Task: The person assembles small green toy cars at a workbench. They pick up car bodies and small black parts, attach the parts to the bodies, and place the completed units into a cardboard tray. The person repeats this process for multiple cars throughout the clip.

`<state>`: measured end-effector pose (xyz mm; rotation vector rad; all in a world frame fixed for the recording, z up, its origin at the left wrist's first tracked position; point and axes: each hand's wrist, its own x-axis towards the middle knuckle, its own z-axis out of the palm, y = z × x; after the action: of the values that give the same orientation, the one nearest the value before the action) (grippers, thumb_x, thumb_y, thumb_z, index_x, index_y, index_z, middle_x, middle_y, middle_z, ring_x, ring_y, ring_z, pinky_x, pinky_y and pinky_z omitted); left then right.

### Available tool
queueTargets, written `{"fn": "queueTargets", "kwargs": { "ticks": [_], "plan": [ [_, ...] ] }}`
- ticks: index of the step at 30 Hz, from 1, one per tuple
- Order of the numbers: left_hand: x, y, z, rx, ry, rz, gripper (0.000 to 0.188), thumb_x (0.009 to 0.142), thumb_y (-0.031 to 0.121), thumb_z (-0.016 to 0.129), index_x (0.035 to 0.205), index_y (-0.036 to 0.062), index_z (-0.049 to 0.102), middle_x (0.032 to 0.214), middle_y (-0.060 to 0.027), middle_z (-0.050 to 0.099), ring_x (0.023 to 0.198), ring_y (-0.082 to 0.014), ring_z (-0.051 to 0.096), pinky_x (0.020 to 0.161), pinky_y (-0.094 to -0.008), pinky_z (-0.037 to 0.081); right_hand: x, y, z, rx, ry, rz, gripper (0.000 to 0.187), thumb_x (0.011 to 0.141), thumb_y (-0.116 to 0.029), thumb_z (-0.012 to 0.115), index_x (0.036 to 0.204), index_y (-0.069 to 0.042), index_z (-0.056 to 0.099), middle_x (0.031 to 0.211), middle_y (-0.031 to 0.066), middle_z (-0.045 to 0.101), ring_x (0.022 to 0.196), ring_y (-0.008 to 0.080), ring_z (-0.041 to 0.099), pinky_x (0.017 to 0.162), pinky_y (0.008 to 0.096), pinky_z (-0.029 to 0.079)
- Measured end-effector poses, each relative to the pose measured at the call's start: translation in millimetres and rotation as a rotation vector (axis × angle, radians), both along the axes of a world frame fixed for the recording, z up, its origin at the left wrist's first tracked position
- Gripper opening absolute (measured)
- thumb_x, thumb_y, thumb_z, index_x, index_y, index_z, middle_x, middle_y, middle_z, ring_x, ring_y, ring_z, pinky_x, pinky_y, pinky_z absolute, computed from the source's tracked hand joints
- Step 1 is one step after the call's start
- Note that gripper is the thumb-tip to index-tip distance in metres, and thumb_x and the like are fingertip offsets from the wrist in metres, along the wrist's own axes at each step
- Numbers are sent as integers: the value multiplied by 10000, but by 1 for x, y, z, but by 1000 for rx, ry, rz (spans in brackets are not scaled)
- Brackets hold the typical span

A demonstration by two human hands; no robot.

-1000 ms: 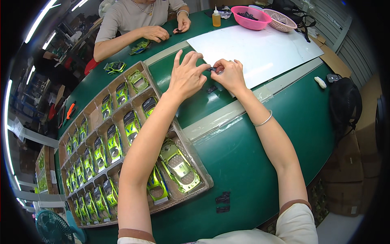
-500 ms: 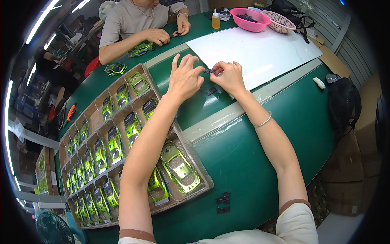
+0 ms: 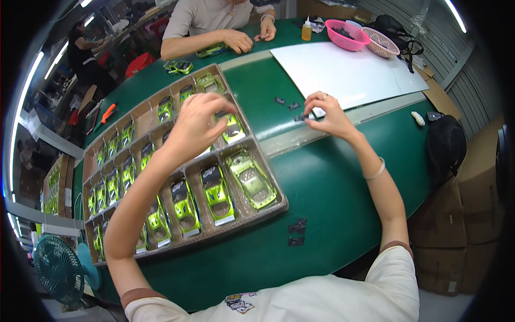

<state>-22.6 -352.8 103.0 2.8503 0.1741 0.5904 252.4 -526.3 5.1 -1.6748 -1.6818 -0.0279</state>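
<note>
My right hand (image 3: 330, 119) pinches a small black plastic part (image 3: 300, 118) between thumb and fingers, just above the green table near the white board. Over the divided tray (image 3: 282, 205) hangs my left hand (image 3: 199, 124), its thumb and fingers apart and nothing seen between them. Green toy car bodies fill many of the tray's compartments; a bare one with no dark roof (image 3: 251, 180) lies in the near right corner. Small loose black parts (image 3: 279, 100) rest on the table beyond my right hand. Several more black pieces (image 3: 296, 226) lie close to my body.
Across the table (image 3: 343, 177), a person's hands (image 3: 238, 41) work beside another green car body (image 3: 178, 67). A white board (image 3: 348, 78), a yellow liquid bottle (image 3: 306, 30), a pink basin (image 3: 346, 36) and a basket (image 3: 382, 43) stand at the far right. Orange-handled pliers (image 3: 109, 112) lie far left.
My hands have drawn apart. The left has moved left over the tray and opened; the right keeps the black part and has come slightly nearer. The whole view has shifted.
</note>
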Motion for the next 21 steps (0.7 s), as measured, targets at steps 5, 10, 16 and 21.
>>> {"fn": "queueTargets", "kwargs": {
  "ticks": [5, 10, 16, 21],
  "plan": [
    [-61, -51, 9, -50, 100, -23, 164, 742, 79, 584, 905, 83, 599, 948, -79, 554, 984, -247, 497, 942, -387, 314, -84, -111, 16, -289, 62, 143, 175, 638, -175, 705, 761, -120, 594, 965, 33, 533, 991, 212, 497, 977, 433, 286],
    [-76, -76, -2, -119, 118, -87, 224, 718, 43, 595, 942, 64, 596, 981, -85, 551, 986, -269, 493, 947, -400, 319, -131, -139, -4, -329, 104, 90, 161, 669, -160, 708, 807, -135, 629, 1016, 3, 550, 1039, 203, 500, 1044, 507, 198],
    [-86, -106, -22, -214, 16, -87, 209, 732, 16, 599, 937, 51, 605, 962, -103, 577, 929, -273, 545, 817, -359, 424, -119, -143, -14, -301, 449, 42, 145, 724, -73, 640, 869, -72, 647, 996, 45, 622, 1030, 206, 542, 1055, 488, 190],
    [-86, -160, -65, -267, -40, -242, 229, 697, 10, 636, 915, 15, 568, 913, -108, 573, 792, -255, 585, 670, -330, 494, -121, -141, -15, -283, 327, 45, 176, 692, -123, 694, 861, -91, 658, 997, 33, 607, 998, 210, 544, 963, 390, 347]
  ]
}}
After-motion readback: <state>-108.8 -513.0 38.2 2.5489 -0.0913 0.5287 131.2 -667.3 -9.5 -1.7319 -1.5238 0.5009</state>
